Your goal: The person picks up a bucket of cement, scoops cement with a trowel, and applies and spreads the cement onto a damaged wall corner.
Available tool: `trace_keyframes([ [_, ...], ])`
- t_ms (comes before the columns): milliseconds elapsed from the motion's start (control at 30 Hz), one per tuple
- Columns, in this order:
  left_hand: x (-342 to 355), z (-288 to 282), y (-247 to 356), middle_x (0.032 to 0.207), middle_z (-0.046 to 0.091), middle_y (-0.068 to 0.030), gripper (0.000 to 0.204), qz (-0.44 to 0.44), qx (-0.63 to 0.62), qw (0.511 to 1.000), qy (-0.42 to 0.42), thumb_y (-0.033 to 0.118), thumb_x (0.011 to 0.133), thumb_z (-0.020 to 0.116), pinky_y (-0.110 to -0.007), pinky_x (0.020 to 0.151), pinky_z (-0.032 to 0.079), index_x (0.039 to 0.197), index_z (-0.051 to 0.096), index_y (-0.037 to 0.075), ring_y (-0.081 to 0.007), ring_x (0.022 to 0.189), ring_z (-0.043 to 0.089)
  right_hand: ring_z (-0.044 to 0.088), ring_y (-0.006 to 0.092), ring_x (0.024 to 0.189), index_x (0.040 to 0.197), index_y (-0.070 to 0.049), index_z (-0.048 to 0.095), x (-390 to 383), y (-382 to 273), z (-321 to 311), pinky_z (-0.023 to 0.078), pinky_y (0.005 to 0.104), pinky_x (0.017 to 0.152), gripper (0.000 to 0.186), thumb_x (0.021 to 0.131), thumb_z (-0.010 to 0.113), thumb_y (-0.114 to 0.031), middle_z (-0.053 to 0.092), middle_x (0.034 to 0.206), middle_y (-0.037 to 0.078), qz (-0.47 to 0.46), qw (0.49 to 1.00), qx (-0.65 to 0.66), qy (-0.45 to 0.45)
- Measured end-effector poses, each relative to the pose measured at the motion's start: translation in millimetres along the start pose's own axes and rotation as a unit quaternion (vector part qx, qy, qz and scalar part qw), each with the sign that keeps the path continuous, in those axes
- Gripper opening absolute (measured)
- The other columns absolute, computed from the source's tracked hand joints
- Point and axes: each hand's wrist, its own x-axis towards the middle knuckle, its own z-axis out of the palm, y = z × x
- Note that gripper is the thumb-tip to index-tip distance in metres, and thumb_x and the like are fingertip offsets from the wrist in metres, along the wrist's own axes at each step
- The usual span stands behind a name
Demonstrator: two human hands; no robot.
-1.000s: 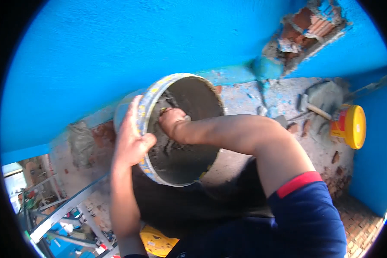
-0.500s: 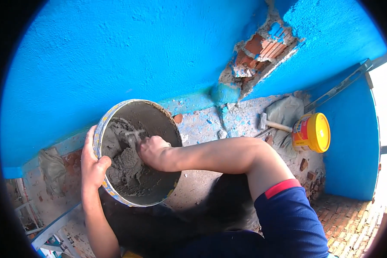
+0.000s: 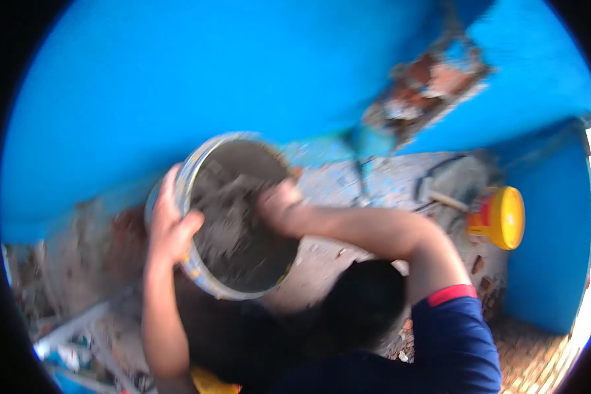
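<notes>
My left hand (image 3: 174, 226) grips the outside and rim of a round bucket (image 3: 217, 284), thumb on the near side, at the centre-left of the head view. Grey mortar (image 3: 223, 230) lies inside it, partly stirred up. My right hand (image 3: 281, 205) reaches into the bucket from the right, its fingers curled and smeared by motion at the mortar; whatever they hold is hidden.
Behind the bucket is a blue wall (image 3: 177, 79) with a broken patch of exposed brick (image 3: 433, 85). To the right are a lidded yellow tub (image 3: 505, 217), a hammer (image 3: 446, 200) and rubble. A metal frame (image 3: 79, 328) stands at lower left, brickwork (image 3: 525, 348) at lower right.
The view has shifted and blurred. The bucket sits lower-left than a second ago, slightly higher and righter than half a second ago. My right hand has moved about inside it, the mortar with it.
</notes>
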Motion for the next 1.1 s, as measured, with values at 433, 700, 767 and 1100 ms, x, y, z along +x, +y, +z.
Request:
trace_keyframes([
  [433,-10,-4,-4,0.13,0.052,-0.0187,0.078,-0.005,0.057,0.998,0.005,0.0,0.063,0.062,-0.036,0.107,0.035,0.137,0.039,-0.004,-0.0268,0.124,0.049,0.064,0.0315,0.109,0.105,-0.003,0.07,42,-34,36,0.052,0.041,0.089,0.035,0.078,0.068,-0.025,0.069,0.109,0.016,-0.087,0.906,0.396,-0.123],
  [700,-9,-6,-4,0.127,0.055,-0.0159,0.075,0.0,0.02,1.0,0.013,0.008,0.067,0.069,-0.035,0.106,0.036,0.136,0.041,-0.005,-0.0238,0.122,0.051,0.062,0.0352,0.103,0.107,0.0,0.067,16,-13,45,0.048,0.0419,0.09,0.054,0.073,0.068,-0.041,0.066,0.105,0.023,-0.123,0.817,0.539,-0.165],
  [767,-7,-1,6,0.128,0.054,-0.0142,0.073,-0.017,-0.038,0.999,-0.015,0.012,0.071,0.07,-0.035,0.106,0.035,0.137,0.041,-0.005,-0.0222,0.122,0.05,0.066,0.0346,0.091,0.092,-0.003,0.07,11,-22,76,0.051,0.0424,0.08,0.039,0.072,0.069,-0.036,0.069,0.089,0.021,-0.095,0.803,0.585,-0.066],
  [1100,-17,-8,-8,0.13,0.054,-0.0132,0.067,-0.008,0.027,0.999,0.017,0.032,0.087,0.07,-0.034,0.104,0.036,0.136,0.043,-0.004,-0.0216,0.121,0.05,0.063,0.0359,0.079,0.093,-0.004,0.066,-67,34,50,0.05,0.0424,0.073,0.034,0.075,0.069,-0.033,0.066,0.083,0.02,-0.043,0.837,0.545,0.003],
])
